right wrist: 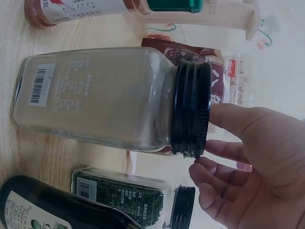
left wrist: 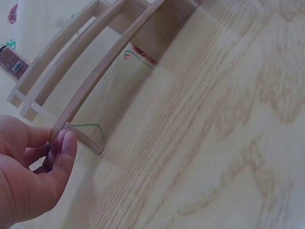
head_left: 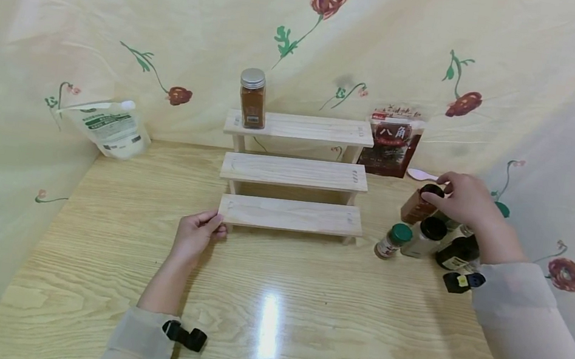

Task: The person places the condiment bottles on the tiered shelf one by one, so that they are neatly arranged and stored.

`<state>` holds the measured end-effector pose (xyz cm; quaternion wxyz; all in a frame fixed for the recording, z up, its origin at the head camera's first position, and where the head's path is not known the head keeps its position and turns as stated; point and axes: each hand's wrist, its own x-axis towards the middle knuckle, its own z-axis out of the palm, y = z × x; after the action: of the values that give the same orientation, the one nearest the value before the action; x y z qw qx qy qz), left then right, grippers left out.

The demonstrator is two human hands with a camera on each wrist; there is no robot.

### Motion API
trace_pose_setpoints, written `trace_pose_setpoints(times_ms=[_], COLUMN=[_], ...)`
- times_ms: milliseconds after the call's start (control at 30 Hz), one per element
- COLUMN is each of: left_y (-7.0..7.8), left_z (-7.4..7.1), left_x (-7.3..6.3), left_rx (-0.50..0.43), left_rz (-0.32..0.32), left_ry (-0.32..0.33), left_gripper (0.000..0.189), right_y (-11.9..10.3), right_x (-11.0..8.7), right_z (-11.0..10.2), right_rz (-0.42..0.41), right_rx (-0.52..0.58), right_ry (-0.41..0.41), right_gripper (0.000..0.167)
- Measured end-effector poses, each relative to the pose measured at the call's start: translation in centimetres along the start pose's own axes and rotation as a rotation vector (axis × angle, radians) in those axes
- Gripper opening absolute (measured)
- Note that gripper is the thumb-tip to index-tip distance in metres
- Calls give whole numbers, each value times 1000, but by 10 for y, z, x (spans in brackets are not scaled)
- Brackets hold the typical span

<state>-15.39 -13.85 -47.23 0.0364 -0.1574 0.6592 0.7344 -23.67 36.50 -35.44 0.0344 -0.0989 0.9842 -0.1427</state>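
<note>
My left hand (head_left: pixel 195 234) pinches the left end of the lowest step of a three-tier wooden rack (head_left: pixel 290 215), thumb against the board in the left wrist view. Over at the right, my right hand (head_left: pixel 469 202) grips the black lid of a spice jar (head_left: pixel 415 210) with reddish-brown contents, which leans slightly. In the right wrist view a jar of pale powder (right wrist: pixel 95 100) with a black lid stands in front of those fingers and hides the gripped jar. A silver-lidded spice jar (head_left: pixel 253 101) stands on the rack's top step, at its left end.
Close to the right hand are a green-capped shaker (head_left: pixel 393 241), a jar of dried green herbs (right wrist: pixel 128 195) and a dark bottle (right wrist: pixel 52 202). A dark red star anise bag (head_left: pixel 392 148) and a white spoon (head_left: pixel 422 175) lie behind. A white pouch (head_left: pixel 115 129) leans at the back left.
</note>
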Motion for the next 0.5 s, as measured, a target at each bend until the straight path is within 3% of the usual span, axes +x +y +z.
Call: trace_pose_setpoints(times_ms=[500], left_y=[1], left_z=[-1], left_x=[1], left_rx=[-2], left_rz=[-14], left_ry=[-2], left_gripper=[34], right_y=[0], right_x=[7], right_z=[2], right_rz=[18], right_rx=[-41], right_ry=[-58], right_gripper=[62])
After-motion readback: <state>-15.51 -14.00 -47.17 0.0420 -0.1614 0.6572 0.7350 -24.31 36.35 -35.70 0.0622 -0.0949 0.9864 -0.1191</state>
